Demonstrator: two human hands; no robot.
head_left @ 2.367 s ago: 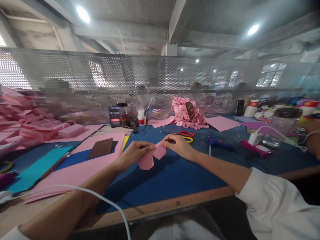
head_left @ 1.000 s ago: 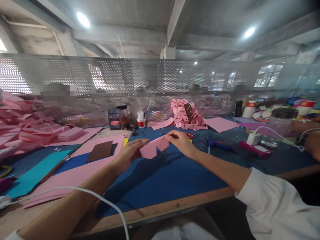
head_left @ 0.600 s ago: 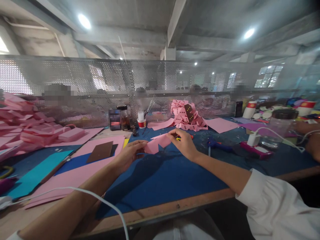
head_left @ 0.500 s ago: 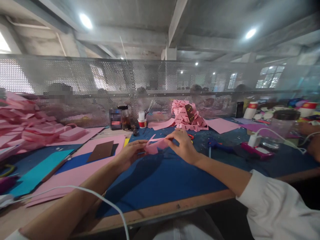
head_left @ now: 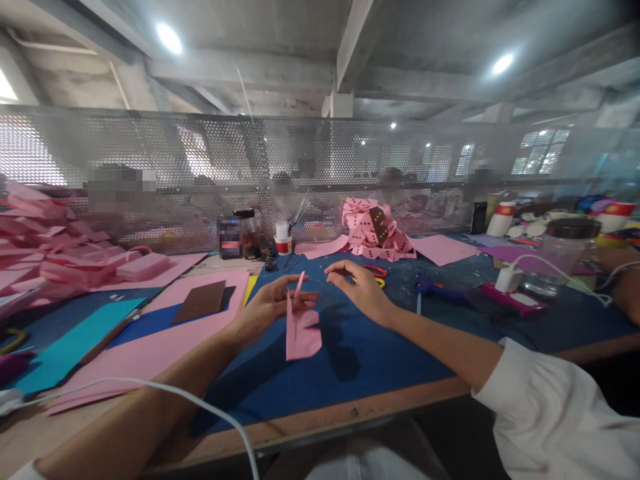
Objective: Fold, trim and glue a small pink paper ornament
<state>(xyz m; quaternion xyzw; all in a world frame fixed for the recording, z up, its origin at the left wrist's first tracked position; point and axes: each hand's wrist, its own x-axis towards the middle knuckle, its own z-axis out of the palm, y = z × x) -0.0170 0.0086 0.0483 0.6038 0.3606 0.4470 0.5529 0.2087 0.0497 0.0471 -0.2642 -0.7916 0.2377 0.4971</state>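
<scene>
A folded, cut piece of pink paper [head_left: 303, 339] hangs from my left hand [head_left: 273, 301], which grips its upper part between the fingers. The paper's notched lower flap points down over the blue mat [head_left: 320, 393]. Just to the right, my right hand [head_left: 357, 287] is raised with curved fingers and a gap between thumb and fingertips; it holds nothing. Behind that hand lie scissors [head_left: 373, 273] with red and yellow handles, partly hidden by it.
Pink sheets [head_left: 150, 353], a brown card [head_left: 201, 302] and a turquoise sheet [head_left: 83, 343] lie left. A large pink paper pile [head_left: 55, 250] stands far left. Dotted pink pieces [head_left: 370, 230] are heaped at the back. A white cable [head_left: 200, 400] crosses my left forearm. A lidded jar [head_left: 567, 250] stands right.
My right hand has let go of the pink paper and is now apart from it. The paper has swung downward in my left hand. More of the scissors shows.
</scene>
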